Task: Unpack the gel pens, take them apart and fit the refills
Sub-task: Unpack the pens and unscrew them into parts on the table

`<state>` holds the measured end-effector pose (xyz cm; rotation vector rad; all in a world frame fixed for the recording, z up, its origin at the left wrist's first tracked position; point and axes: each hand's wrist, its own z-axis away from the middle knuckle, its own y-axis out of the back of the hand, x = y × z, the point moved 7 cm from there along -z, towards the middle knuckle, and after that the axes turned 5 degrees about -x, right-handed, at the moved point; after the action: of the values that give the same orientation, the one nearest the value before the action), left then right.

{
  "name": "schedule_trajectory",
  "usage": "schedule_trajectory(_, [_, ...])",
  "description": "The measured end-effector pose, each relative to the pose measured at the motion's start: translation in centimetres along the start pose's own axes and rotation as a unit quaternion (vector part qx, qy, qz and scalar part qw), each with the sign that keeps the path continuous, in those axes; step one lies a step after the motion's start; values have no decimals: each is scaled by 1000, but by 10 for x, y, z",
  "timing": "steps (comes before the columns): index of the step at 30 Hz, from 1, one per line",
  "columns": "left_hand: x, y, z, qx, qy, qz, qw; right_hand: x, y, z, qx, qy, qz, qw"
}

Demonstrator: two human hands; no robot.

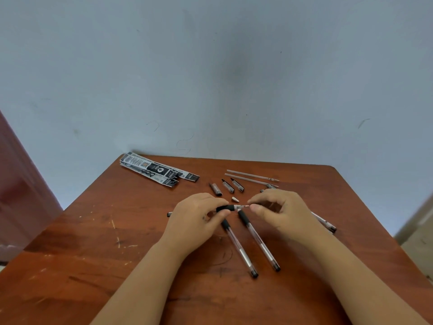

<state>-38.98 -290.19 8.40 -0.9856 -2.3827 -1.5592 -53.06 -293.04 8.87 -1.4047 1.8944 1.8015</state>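
Head view, left hand (195,220) gripping pen (226,208), right hand (281,212) pinching its tip; barrels (257,240) beneath (caps (227,186) beyond)

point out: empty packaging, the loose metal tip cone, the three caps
empty packaging (156,171): head view, on the black printed panel of the pile.
loose metal tip cone (235,199): head view, on its middle, lying on the table.
three caps (228,186): head view, on the middle cap's clear body.
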Motion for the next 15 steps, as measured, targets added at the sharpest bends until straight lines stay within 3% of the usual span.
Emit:
schedule_trajectory(6, [-12,5,0,24,40,-11,999,13,10,2,40,-60,-33,997])
schedule_trajectory(11, [-21,7,1,39,68,-4,997,20,-7,-4,16,-79,77,994])
schedule_trajectory(15, [-24,8,1,39,78,2,996,15,-4,-16,56,-75,138,986])
